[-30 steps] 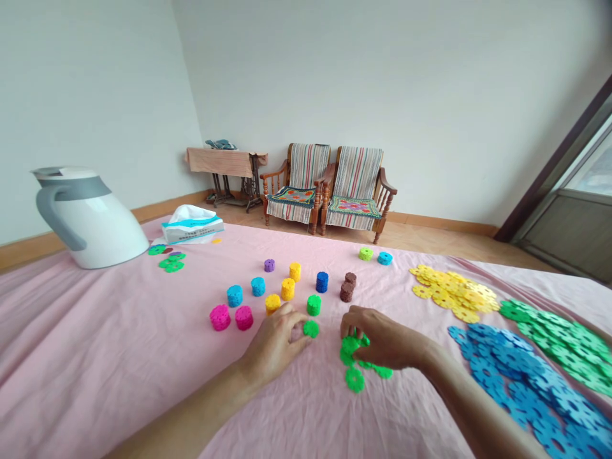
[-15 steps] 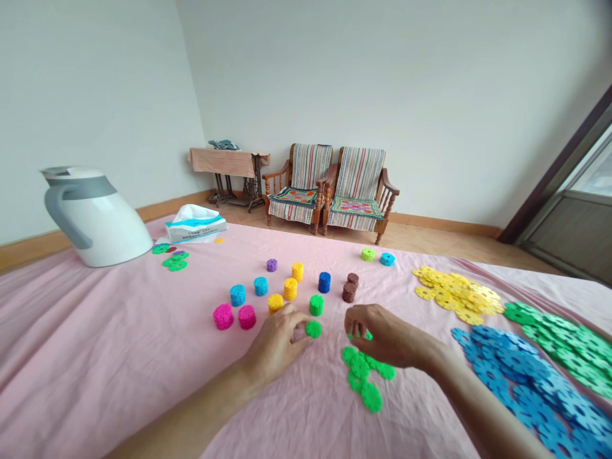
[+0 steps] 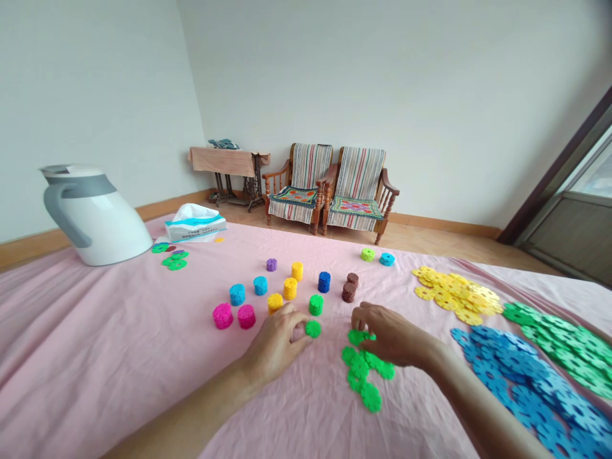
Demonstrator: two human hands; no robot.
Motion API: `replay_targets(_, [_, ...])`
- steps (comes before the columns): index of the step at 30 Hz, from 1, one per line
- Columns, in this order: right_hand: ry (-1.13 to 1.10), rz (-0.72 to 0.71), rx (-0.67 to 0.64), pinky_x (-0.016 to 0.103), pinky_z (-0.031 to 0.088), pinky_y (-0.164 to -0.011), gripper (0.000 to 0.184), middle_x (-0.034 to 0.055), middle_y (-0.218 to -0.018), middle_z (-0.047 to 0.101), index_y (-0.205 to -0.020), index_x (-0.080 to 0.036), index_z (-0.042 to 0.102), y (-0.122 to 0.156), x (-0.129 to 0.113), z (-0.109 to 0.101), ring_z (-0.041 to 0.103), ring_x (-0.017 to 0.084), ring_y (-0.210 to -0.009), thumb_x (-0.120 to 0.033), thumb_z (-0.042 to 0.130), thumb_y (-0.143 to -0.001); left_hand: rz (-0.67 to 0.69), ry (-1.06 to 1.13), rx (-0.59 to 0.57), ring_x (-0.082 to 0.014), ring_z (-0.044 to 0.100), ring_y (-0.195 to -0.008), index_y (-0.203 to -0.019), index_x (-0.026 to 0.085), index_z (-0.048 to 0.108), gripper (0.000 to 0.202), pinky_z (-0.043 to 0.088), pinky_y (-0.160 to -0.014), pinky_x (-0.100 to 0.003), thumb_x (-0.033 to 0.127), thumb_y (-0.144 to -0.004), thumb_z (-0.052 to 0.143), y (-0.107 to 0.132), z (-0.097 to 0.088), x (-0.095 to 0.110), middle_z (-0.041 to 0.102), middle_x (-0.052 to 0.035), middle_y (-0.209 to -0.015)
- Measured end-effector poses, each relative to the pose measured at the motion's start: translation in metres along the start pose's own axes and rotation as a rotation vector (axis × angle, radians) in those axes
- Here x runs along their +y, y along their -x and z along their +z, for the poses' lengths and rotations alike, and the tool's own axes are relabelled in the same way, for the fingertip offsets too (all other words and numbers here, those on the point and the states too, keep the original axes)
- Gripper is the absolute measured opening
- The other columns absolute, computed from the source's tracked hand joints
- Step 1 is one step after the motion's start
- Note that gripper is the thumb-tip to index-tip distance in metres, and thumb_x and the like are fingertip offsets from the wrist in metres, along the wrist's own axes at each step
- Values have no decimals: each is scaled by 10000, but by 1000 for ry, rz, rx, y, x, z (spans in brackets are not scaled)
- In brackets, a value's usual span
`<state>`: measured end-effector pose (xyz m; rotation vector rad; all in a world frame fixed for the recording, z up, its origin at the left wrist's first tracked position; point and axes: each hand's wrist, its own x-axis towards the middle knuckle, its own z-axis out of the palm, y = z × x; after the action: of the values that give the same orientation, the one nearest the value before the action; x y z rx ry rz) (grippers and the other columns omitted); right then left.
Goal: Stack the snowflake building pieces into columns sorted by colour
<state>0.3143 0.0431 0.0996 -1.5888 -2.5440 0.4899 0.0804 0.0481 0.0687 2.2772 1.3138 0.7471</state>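
Observation:
My left hand (image 3: 277, 338) rests on the cloth, thumb and fingertips closed about the edge of a green notched plastic disc (image 3: 313, 329). Just behind that disc stands a short stack of green discs (image 3: 316, 305). To the right, my right hand (image 3: 389, 333) is bent downward, its curled fingers and thumb closed around another green disc (image 3: 356, 336). Below it lies a loose cluster of green discs (image 3: 370, 396). Yellow stacks (image 3: 289, 289), a dark blue stack (image 3: 324, 282) and brown stacks (image 3: 349, 292) stand beyond my hands.
Pink stacks (image 3: 222, 315) and light blue stacks (image 3: 237, 294) stand at left. Heaps of yellow discs (image 3: 459, 293), green discs (image 3: 568, 341) and blue discs (image 3: 521, 382) lie at right. A white jug (image 3: 108, 223) and a tissue box (image 3: 196, 228) stand at far left.
My right hand has shifted slightly right, and its fingers now meet a green disc in the loose cluster. My left hand stays at its disc.

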Motion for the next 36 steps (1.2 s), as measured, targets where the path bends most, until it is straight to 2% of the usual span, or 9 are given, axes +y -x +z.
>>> replay_targets(5, [-57, -13, 47, 240, 373, -634, 245, 51, -840, 603, -830, -158, 570, 0, -1, 2, 540, 157, -750, -67, 524, -607, -15, 12, -7, -151, 551, -719, -887, 209, 661, 161, 413, -644, -261, 193, -735, 608, 0, 1, -1, 581, -13, -857])
replay_targets(7, [-127, -11, 79, 229, 364, -598, 194, 35, -780, 602, -772, -158, 559, -2, -2, 3, 531, 143, -708, -62, 520, -609, -17, 22, -5, -152, 550, -719, -881, 211, 660, 159, 413, -643, -264, 191, -730, 614, 0, 1, -1, 573, -10, -852])
replay_targets(11, [-448, 66, 142, 201, 329, -485, 76, -13, -597, 560, -666, -166, 533, -15, -8, 14, 506, 105, -557, -93, 531, -646, -5, 40, 6, -156, 543, -741, -900, 222, 661, 172, 409, -647, -263, 192, -736, 618, 0, 1, -1, 560, -7, -843])
replay_targets(14, [-756, 170, 200, 194, 346, -452, 56, -22, -546, 564, -662, -168, 517, -29, -17, 29, 521, 97, -501, -116, 535, -670, 7, 38, 0, -158, 533, -760, -921, 233, 666, 184, 398, -646, -259, 192, -750, 613, 0, 1, 0, 551, -7, -829])
replay_targets(16, [-882, 233, 188, 192, 354, -431, 61, -26, -518, 560, -645, -168, 511, -37, -25, 39, 510, 89, -460, -126, 535, -682, 6, 37, -3, -157, 526, -756, -914, 227, 667, 170, 388, -629, -252, 201, -757, 608, -1, 1, 0, 544, -7, -815])
replay_targets(21, [-904, 299, 234, 172, 318, -366, 87, -58, -456, 500, -610, -170, 512, -45, -40, 46, 414, 53, -379, -124, 555, -670, -6, 25, 4, -149, 504, -713, -783, 183, 644, 95, 356, -579, -242, 254, -783, 581, -1, 2, -1, 526, -5, -769])
replay_targets(24, [-972, 367, 168, 180, 326, -326, 84, -57, -422, 513, -622, -186, 497, -46, -43, 44, 409, 66, -329, -151, 537, -687, -4, 22, -1, -149, 501, -703, -771, 184, 638, 95, 349, -571, -245, 255, -784, 578, 0, 2, -1, 519, -1, -755])
replay_targets(30, [-1035, 414, 54, 199, 380, -316, 128, -50, -387, 525, -559, -198, 492, -45, -45, 42, 435, 83, -309, -139, 522, -669, -1, 54, 19, -171, 519, -753, -800, 190, 653, 80, 372, -597, -257, 237, -775, 592, 0, 2, -1, 546, -20, -801])
replay_targets(36, [-1098, 390, 57, 223, 419, -335, 130, -25, -431, 567, -575, -191, 509, -43, -42, 47, 502, 109, -332, -166, 498, -702, -10, 79, 1, -181, 548, -816, -908, 227, 668, 164, 410, -691, -278, 183, -768, 594, -1, 2, -3, 582, -18, -873])
